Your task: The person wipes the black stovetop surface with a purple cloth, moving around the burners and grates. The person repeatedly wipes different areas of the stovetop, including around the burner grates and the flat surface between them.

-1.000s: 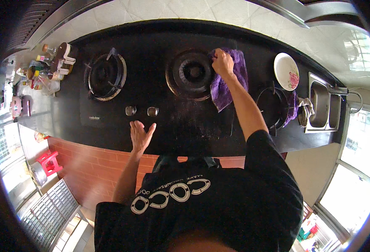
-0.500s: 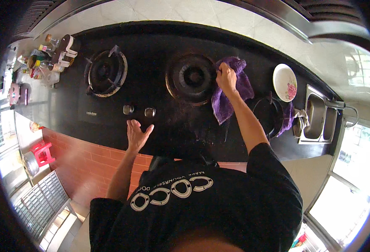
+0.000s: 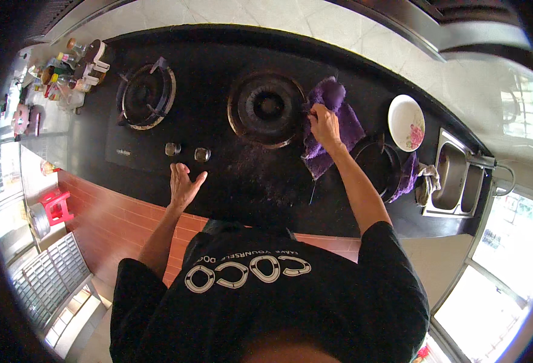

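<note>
While the person's black shirt filled the near part of the view, both hands were out over the black bench. Close to its front edge was the left hand, which had hold of nothing; its thumb stood well away from its loosely bent fingers, and whether it touched the surface could not be told. Just beyond its fingertips sat two knobs, the left knob and the right knob, side by side on the hob. Pale specks and smears lay in front of the right burner. Farther to the right, a black ring-shaped stand rested on the bench, with a second purple cloth against its right side and a beige cloth at the edge of the steel sink. The right hand was closed, fingers curled in, on the left part of a purple cloth, which lay crumpled just to the right of the right burner. About level with it stood a white dish with a pink flower. Well to the left were the left burner and, past it, a cluster of bottles.
</note>
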{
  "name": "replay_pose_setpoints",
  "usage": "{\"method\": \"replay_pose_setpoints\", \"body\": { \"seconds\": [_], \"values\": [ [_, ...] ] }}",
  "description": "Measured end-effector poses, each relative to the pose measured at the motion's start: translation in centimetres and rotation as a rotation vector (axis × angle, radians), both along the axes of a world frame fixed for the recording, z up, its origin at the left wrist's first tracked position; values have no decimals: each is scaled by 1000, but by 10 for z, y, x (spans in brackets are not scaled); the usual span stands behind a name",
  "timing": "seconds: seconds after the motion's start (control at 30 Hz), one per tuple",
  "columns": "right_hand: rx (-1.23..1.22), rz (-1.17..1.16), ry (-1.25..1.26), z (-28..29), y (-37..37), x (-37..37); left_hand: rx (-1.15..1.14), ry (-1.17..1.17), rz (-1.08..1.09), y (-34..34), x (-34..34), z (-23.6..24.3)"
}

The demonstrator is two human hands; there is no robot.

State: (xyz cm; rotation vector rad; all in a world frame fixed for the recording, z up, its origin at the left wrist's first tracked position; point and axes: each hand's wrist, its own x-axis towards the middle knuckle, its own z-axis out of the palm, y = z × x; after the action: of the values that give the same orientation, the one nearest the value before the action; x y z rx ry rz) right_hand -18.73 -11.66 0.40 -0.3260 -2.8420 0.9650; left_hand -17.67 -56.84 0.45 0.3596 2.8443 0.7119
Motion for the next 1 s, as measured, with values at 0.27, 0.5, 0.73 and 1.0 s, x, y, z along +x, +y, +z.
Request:
{"method": "replay_pose_setpoints", "body": {
  "seconds": [0.27, 0.5, 0.73, 1.0],
  "values": [
    [148, 36, 132, -25, -8, -106, -86, 10, 20, 10, -1, 1],
    [68, 89, 76, -3, 7, -59, -137, -17, 12, 7, -1, -4],
    [30, 194, 41, -5, 17, 5, -118, -47, 58, 10, 1, -2],
    [178, 286, 155, -16, 21, -105, -195, 137, 47, 17, 3, -5]
  ]
}}
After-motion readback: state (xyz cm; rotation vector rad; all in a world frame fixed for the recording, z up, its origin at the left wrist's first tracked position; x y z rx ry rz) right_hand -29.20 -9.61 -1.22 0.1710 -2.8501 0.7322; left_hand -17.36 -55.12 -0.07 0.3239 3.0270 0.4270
